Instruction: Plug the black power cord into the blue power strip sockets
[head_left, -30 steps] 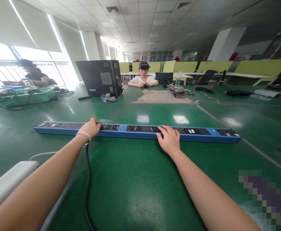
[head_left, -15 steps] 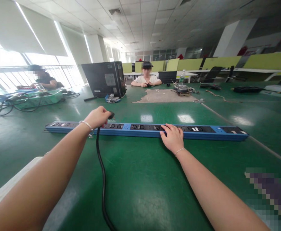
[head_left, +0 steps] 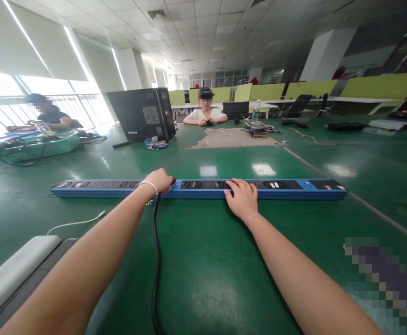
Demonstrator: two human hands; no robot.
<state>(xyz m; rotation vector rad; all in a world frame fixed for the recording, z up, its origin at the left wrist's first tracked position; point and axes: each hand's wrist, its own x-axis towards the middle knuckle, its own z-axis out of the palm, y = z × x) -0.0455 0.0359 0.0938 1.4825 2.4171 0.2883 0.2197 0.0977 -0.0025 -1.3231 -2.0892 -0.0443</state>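
The blue power strip (head_left: 276, 194) lies lengthwise across the green table (head_left: 203, 242), sockets facing up. At a blue socket section left of its middle, the left hand (head_left: 157, 180) grasps a black plug (head_left: 173, 180); whether the plug is seated, I cannot tell. Its black cord (head_left: 156, 260) hangs from the hand toward the near edge of the view. The right hand (head_left: 242, 197) rests on the strip, fingers released and slightly spread. Beyond stand a black computer case (head_left: 136, 114), with gloves (head_left: 156, 143) beside it, and a green basket (head_left: 43, 146)
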